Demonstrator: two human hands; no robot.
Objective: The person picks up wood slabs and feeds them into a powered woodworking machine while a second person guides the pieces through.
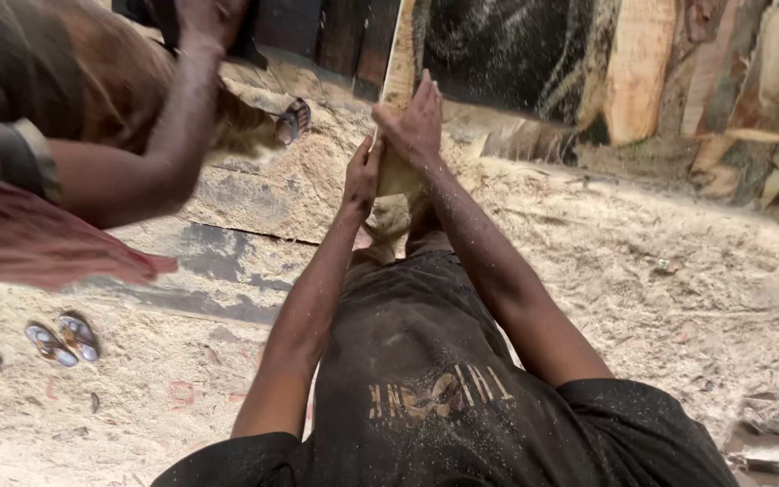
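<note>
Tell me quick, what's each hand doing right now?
Left hand: closed on the lower part of the wooden plank.
Right hand: closed around the same plank, higher up.

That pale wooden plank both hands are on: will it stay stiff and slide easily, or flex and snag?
The plank looks straight and thick, so it probably stays stiff. The left hand and right hand both hold its near end, hinting at some weight. Sawdust coats everything, so the grip may be slippery.
</note>
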